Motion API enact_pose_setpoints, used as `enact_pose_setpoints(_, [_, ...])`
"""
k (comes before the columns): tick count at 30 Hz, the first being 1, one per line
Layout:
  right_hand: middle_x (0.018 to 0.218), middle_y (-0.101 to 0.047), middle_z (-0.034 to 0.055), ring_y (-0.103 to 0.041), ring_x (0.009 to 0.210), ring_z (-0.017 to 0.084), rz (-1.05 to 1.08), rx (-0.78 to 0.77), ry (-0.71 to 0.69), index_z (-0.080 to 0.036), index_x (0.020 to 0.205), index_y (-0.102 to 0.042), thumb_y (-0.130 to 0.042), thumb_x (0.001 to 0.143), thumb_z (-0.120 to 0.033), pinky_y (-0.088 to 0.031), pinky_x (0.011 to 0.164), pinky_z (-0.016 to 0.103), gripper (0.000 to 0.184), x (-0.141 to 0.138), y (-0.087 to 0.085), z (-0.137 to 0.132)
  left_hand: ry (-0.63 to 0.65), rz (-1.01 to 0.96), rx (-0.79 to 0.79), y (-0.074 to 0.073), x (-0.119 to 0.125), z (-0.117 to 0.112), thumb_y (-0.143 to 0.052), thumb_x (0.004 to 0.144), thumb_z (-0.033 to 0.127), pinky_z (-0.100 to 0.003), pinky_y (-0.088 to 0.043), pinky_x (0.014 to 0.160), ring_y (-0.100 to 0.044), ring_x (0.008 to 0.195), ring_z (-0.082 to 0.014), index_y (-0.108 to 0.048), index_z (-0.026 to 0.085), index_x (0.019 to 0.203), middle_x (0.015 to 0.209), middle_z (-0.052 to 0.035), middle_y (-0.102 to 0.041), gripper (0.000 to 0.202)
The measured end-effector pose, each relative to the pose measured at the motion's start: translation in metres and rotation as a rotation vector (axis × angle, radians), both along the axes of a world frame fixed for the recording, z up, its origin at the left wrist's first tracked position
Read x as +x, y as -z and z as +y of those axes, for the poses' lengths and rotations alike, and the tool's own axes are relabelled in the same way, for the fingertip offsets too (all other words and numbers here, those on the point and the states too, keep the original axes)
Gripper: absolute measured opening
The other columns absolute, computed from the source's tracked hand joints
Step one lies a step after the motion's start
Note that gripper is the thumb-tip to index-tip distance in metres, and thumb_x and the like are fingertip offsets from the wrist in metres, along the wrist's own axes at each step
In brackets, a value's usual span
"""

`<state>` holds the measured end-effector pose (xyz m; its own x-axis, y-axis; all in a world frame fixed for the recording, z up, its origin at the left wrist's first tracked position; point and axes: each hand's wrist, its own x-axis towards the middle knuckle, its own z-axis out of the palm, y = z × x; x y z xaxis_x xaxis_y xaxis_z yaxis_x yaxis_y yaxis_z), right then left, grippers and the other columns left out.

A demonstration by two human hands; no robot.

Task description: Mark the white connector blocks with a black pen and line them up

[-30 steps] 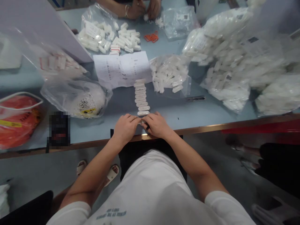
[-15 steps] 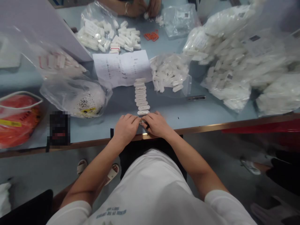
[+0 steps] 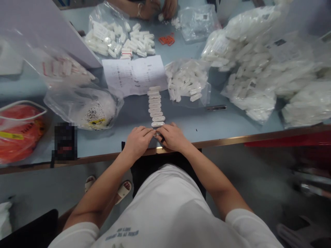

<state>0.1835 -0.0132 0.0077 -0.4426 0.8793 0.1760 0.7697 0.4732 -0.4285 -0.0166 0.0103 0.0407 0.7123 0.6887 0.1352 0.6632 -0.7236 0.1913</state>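
Against the earlier view, little has changed: the left hand (image 3: pixel 139 141) and right hand (image 3: pixel 174 137) stay together at the near end of the row of white tags (image 3: pixel 156 106). Their fingers (image 3: pixel 148 131) curl closed on a small shiny piece (image 3: pixel 157 134), mostly hidden between them. The row is unchanged, with a printed sheet (image 3: pixel 134 75) just past its far end and a co-worker's hands (image 3: pixel 155 8) well beyond it.
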Motion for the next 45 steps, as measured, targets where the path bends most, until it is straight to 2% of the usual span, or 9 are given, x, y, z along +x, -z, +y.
enact_pose_setpoints(6, [0.091, -0.068, 0.0082, -0.056, 0.083, 0.02, -0.011, -0.001, 0.003, -0.017, 0.101, -0.063, -0.044, 0.101, -0.038, -0.029, 0.078, 0.034, 0.028, 0.0, -0.002, 0.0, -0.115, -0.092, -0.038, 0.011, -0.01, 0.003, -0.046, 0.097, 0.024, -0.035, -0.049, 0.08, -0.064, 0.089, -0.0203, -0.068, 0.019, 0.114, 0.099, -0.0079, -0.075, 0.028])
enact_pose_setpoints(12, [0.092, -0.068, 0.0083, -0.056, 0.085, 0.02, -0.01, -0.003, 0.003, -0.017, 0.103, -0.063, -0.042, 0.101, -0.039, -0.03, 0.08, 0.034, 0.03, 0.0, 0.0, 0.0, -0.126, -0.02, 0.003, 0.002, -0.004, 0.001, -0.048, 0.096, 0.024, -0.035, -0.044, 0.074, -0.063, 0.084, -0.0213, -0.068, 0.019, 0.093, 0.088, -0.0062, -0.074, 0.021])
enact_pose_setpoints(19, [0.092, -0.068, 0.0082, -0.057, 0.084, 0.02, -0.017, -0.002, 0.008, -0.017, 0.103, -0.064, -0.044, 0.101, -0.037, -0.03, 0.078, 0.034, 0.028, 0.0, -0.002, 0.0, -0.071, 0.098, 0.111, -0.002, 0.007, 0.001, -0.046, 0.097, 0.022, -0.038, -0.036, 0.068, -0.06, 0.08, -0.0224, -0.066, 0.018, 0.086, 0.079, -0.0069, -0.071, 0.023])
enact_pose_setpoints(23, [0.09, -0.068, 0.0073, -0.057, 0.083, 0.02, -0.015, 0.02, 0.009, -0.017, 0.102, -0.064, -0.045, 0.1, -0.036, -0.029, 0.078, 0.035, 0.027, 0.0, -0.002, 0.0, -0.04, 0.113, 0.125, -0.003, 0.007, 0.001, -0.045, 0.096, 0.018, -0.039, -0.037, 0.069, -0.059, 0.081, -0.0238, -0.066, 0.017, 0.086, 0.079, -0.008, -0.069, 0.024])
enact_pose_setpoints(29, [0.091, -0.068, 0.0077, -0.057, 0.084, 0.02, -0.013, -0.002, 0.001, -0.017, 0.103, -0.064, -0.048, 0.098, -0.031, -0.029, 0.078, 0.035, 0.022, 0.0, -0.002, 0.0, 0.021, 0.089, 0.093, -0.013, 0.01, 0.0, -0.041, 0.097, 0.014, -0.038, -0.037, 0.07, -0.058, 0.083, -0.0233, -0.066, 0.017, 0.085, 0.083, -0.0106, -0.069, 0.028])
enact_pose_setpoints(35, [0.091, -0.068, 0.0071, -0.057, 0.084, 0.021, -0.013, -0.005, 0.004, -0.018, 0.102, -0.064, -0.049, 0.096, -0.027, -0.029, 0.079, 0.035, 0.018, 0.0, -0.001, 0.0, 0.096, 0.187, 0.209, -0.017, 0.015, 0.0, -0.039, 0.098, 0.014, -0.037, -0.038, 0.07, -0.057, 0.078, -0.0217, -0.065, 0.015, 0.081, 0.081, -0.01, -0.069, 0.031])
enact_pose_setpoints(38, [0.09, -0.068, 0.0064, -0.058, 0.085, 0.021, -0.013, -0.011, 0.0, -0.018, 0.103, -0.064, -0.05, 0.095, -0.026, -0.03, 0.08, 0.035, 0.018, 0.0, 0.0, 0.0, 0.11, 0.175, 0.203, -0.015, 0.013, 0.001, -0.04, 0.097, 0.014, -0.037, -0.039, 0.07, -0.059, 0.079, -0.0217, -0.066, 0.015, 0.083, 0.084, -0.0104, -0.07, 0.03])
enact_pose_setpoints(42, [0.093, -0.068, 0.0076, -0.057, 0.087, 0.021, 0.001, -0.032, 0.002, -0.018, 0.104, -0.063, -0.051, 0.096, -0.027, -0.03, 0.081, 0.035, 0.018, 0.0, 0.001, 0.0, 0.119, 0.08, 0.165, -0.01, 0.003, 0.002, -0.045, 0.096, 0.015, -0.037, -0.042, 0.072, -0.063, 0.088, -0.0213, -0.068, 0.016, 0.098, 0.101, -0.0091, -0.074, 0.024])
enact_pose_setpoints(45, [0.095, -0.068, 0.0082, -0.057, 0.087, 0.021, 0.019, -0.023, 0.002, -0.018, 0.105, -0.063, -0.048, 0.099, -0.032, -0.03, 0.081, 0.034, 0.022, 0.0, 0.0, -0.001, 0.062, -0.008, 0.159, -0.007, -0.007, 0.003, -0.048, 0.095, 0.016, -0.035, -0.043, 0.071, -0.065, 0.091, -0.0198, -0.067, 0.018, 0.108, 0.106, -0.0068, -0.075, 0.023])
